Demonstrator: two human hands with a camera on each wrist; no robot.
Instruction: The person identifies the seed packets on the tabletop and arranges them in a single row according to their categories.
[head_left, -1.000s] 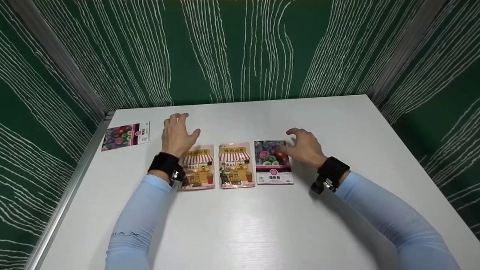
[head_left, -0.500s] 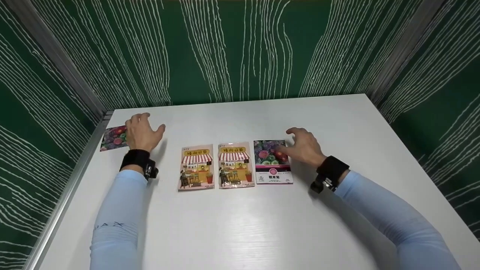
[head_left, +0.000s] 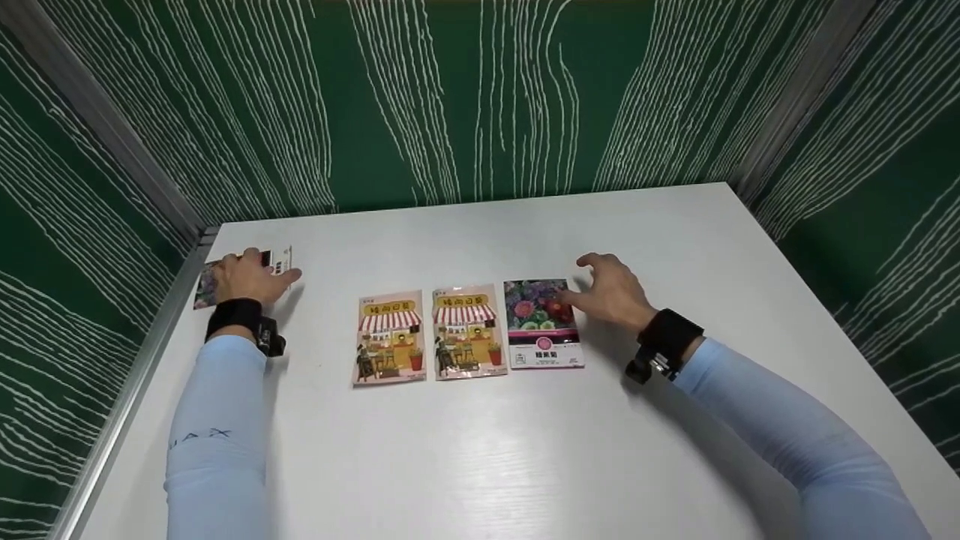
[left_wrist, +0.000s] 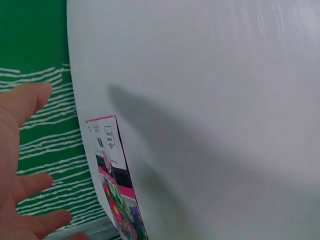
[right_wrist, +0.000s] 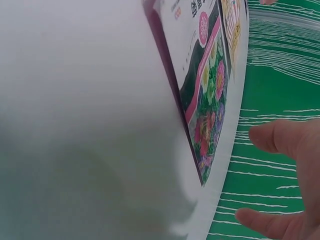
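Note:
My left hand is spread over a flower-printed seed packet at the table's far left, covering its middle in the head view. In the left wrist view its fingers are apart, with the packet lying flat beyond them. My right hand hovers with spread fingers at the right edge of another flower-printed seed packet; nothing is in its grasp. Left of that one lie two pink packets with a striped-awning shop picture, the middle packet and the left packet, forming a row.
The white table carries the packets. Green walls with white wavy lines enclose its back and sides. A metal frame edge runs along the left side.
My left hand has moved left from beside the left pink packet to over the far-left flower packet, and lowered toward it. My right hand has stayed about where it was.

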